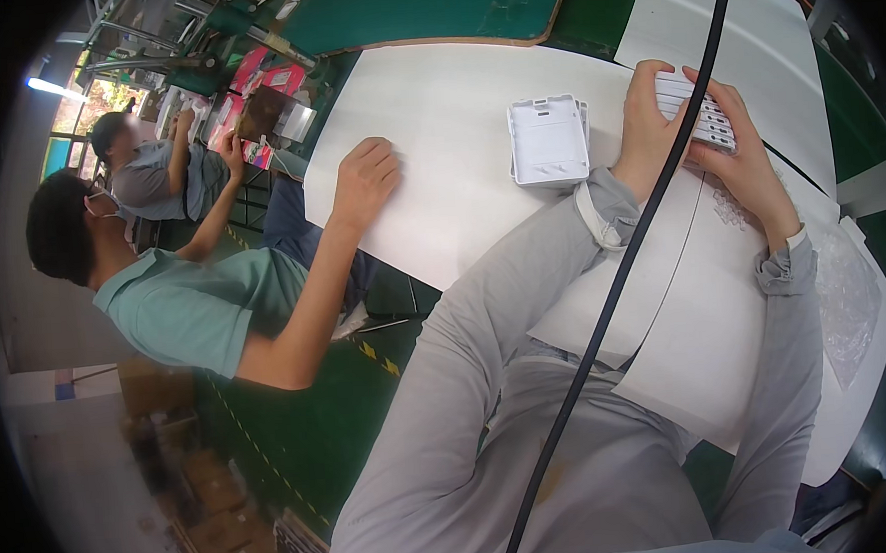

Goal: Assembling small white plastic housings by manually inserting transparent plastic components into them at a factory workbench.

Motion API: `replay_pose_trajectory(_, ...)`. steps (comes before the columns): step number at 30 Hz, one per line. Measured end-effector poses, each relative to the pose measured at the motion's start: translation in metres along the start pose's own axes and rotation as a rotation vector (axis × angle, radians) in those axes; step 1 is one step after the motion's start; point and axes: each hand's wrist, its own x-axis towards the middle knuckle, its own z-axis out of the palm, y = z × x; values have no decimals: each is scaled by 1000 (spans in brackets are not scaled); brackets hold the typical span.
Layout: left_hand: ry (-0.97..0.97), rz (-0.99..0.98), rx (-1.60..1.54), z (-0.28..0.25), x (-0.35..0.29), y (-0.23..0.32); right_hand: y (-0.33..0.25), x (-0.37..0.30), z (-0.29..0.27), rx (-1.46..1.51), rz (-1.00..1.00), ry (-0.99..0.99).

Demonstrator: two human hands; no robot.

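Note:
Both of my hands grip a stack of thin white plastic cases (719, 132) above the right part of the white table. My left hand (646, 131) closes on the stack's left side, and my right hand (743, 161) wraps its right side. Small dark openings line the edges of the cases facing me. To the left of my left hand lies a short pile of white rectangular plastic shells (548, 146), the top one showing its shallow hollow face. Small clear pieces (728, 207) are scattered beside my right wrist.
A black cable (606, 318) crosses the view in front of my hands. Clear plastic film (847, 305) lies at the right. A co-worker in a green shirt (189, 305) rests a hand on the white table (437, 167); another person (157, 171) sits farther back. Cardboard boxes (220, 508) stand lower left.

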Motion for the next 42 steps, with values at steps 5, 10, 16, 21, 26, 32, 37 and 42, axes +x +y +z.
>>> replay_pose_trajectory(5, -10, -19, -35, -2, 0, -3, 0, 1, 2, -9, -14, 0)
replay_pose_trajectory(10, -13, -32, -37, -1, 0, -3, 1, 0, 0, -9, -10, -7)
replay_pose_trajectory(16, -6, -16, -33, 0, 1, -3, 2, 1, 0, -19, -40, -1)
replay_pose_trajectory(21, -2, -6, -36, 0, 0, -1, -1, 0, 0, -2, 2, -9)
replay_pose_trajectory(26, -2, -11, -55, 1, 0, -1, -1, 0, -1, 18, 7, -15)
replay_pose_trajectory(32, 1, -30, -76, 1, 1, -4, -1, 0, 0, 7, -29, -9)
replay_pose_trajectory(37, 4, -8, -18, 0, 1, -5, 3, 1, -1, 5, -46, -16)
replay_pose_trajectory(42, 40, -8, -78, 4, 1, -3, 4, 1, -2, -3, -56, -15)
